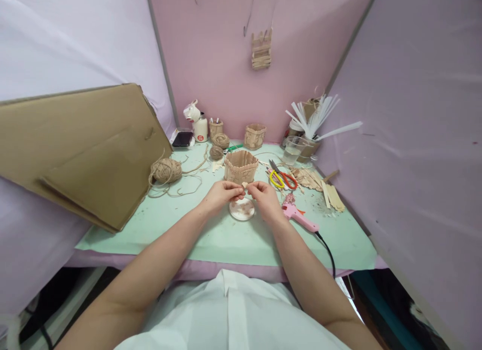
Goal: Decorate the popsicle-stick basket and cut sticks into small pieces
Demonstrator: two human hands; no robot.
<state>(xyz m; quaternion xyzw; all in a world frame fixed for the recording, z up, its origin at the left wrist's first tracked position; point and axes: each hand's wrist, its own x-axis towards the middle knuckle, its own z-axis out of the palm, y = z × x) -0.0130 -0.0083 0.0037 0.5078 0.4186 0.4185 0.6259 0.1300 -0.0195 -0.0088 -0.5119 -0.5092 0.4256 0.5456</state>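
Here, forearms (pixel 171 247) angled inward, left grip (pixel 223 195) and right grip (pixel 264 198) both pinch a small pale piece (pixel 244 185).

The person wears a plain white top (pixel 199 317), softly creased across the front, with a straight vertical strip (pixel 236 315) of the same cloth running down the middle. Both the left forearm (pixel 161 262) and right forearm (pixel 301 267) are bare, as are the left hand (pixel 220 197) and right hand (pixel 266 198).
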